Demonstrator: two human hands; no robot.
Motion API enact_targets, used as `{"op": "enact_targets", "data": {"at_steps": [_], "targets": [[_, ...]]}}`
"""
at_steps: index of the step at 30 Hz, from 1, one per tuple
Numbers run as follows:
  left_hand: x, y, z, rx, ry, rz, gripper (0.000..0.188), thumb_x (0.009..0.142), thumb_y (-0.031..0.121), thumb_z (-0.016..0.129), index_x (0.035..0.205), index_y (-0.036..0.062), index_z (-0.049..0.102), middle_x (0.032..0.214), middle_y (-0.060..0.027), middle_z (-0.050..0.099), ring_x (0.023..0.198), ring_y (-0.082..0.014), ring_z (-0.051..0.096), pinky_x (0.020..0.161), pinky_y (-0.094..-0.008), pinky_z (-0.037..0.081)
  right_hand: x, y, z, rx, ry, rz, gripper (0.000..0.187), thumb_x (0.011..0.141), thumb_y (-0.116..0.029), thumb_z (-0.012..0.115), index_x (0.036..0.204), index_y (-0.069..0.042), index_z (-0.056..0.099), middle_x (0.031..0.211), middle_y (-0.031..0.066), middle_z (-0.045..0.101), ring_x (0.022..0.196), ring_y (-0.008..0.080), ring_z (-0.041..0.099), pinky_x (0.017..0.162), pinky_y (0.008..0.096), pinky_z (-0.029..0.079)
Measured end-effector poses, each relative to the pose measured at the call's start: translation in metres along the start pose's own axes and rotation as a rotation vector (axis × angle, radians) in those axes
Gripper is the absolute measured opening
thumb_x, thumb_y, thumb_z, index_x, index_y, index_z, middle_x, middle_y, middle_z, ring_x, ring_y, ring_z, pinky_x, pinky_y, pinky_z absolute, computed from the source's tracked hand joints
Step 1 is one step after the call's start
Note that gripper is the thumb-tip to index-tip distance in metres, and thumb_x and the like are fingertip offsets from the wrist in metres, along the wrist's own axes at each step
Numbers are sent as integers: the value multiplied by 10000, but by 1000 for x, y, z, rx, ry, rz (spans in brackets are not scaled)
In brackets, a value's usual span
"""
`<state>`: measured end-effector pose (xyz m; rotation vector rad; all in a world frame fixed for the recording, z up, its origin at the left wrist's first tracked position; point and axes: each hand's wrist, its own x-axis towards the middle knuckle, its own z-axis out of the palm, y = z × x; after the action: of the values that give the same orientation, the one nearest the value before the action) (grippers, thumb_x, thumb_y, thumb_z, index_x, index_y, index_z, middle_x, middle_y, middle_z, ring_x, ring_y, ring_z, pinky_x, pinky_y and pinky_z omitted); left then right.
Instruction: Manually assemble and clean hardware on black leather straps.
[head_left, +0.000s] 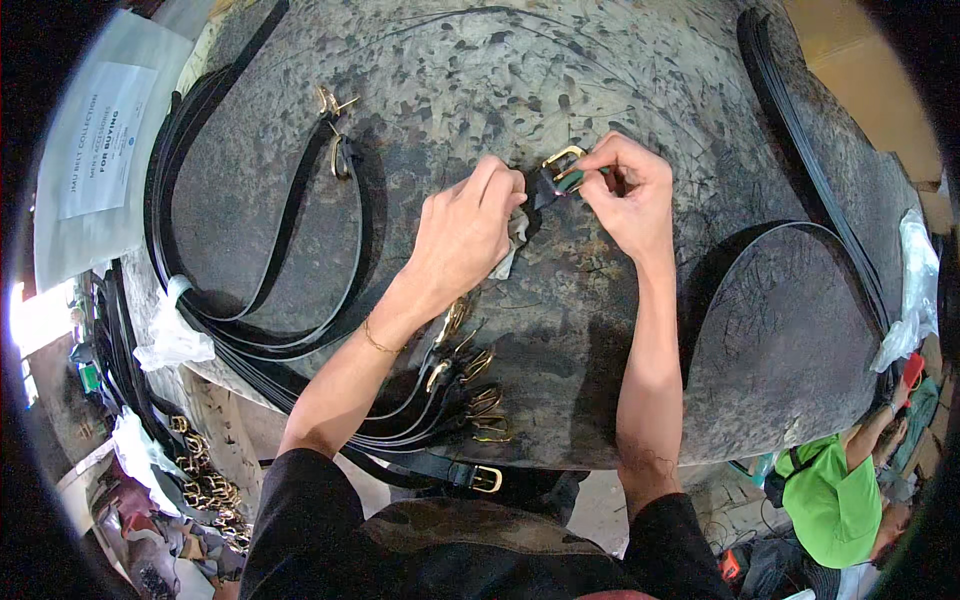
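Note:
Above the middle of the table, a black belt end with a gold buckle [563,155] lies between my two hands. My left hand [465,225] is closed, its fingertips pinching a light grey cloth [513,243] that hangs below them, beside the belt's black leather [543,190]. My right hand [632,195] is closed too, thumb and fingers gripping a small dark green piece [570,182] right by the buckle. Exactly what this green piece is, I cannot tell. The fingers partly hide both the belt end and the piece.
Black belts with gold buckles [337,155] curve over the left of the worn table [500,60]. Several more buckles [485,400] lie near its front edge. Another bundle of black straps [800,150] runs down the right. A person in a green shirt [830,500] is at lower right.

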<state>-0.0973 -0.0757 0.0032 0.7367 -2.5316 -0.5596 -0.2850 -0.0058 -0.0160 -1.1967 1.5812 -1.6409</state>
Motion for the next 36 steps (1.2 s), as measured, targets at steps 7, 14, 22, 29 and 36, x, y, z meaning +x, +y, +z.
{"op": "enact_targets", "data": {"at_steps": [7,14,22,29,36], "targets": [[3,0,-7,-106,-3,-147,119,910,86,589,965,24,504,890,-147,563,718,-394,613,609,-458,492,1,1,0,-29,-14,15,53,711,21,624,755,-9,629,663,3,554,564,53,448,512,224,346],[3,-5,-9,-259,287,-494,249,908,110,554,1071,-21,419,949,-209,543,861,-312,553,817,-398,446,-1,1,-3,71,-3,69,57,769,35,615,804,0,642,711,-13,592,594,45,487,538,206,370],[2,-5,-8,-299,-39,156,434,670,-81,551,1087,5,471,1148,-191,472,1096,-381,503,964,-449,428,9,2,-9,446,200,188,88,877,20,558,922,32,633,811,40,599,687,79,560,721,284,554],[3,5,-6,-110,-45,232,416,715,20,636,1129,33,596,1206,-137,548,1162,-338,526,978,-450,430,13,0,-18,735,400,203,112,895,-2,546,982,43,602,755,35,526,640,111,464,747,398,555],[1,9,-3,62,-46,236,424,716,86,693,1134,73,616,1210,-124,539,1164,-331,504,920,-440,434,14,9,-31,960,544,236,171,896,-65,575,1051,7,587,826,53,569,757,149,547,814,418,519]]}}
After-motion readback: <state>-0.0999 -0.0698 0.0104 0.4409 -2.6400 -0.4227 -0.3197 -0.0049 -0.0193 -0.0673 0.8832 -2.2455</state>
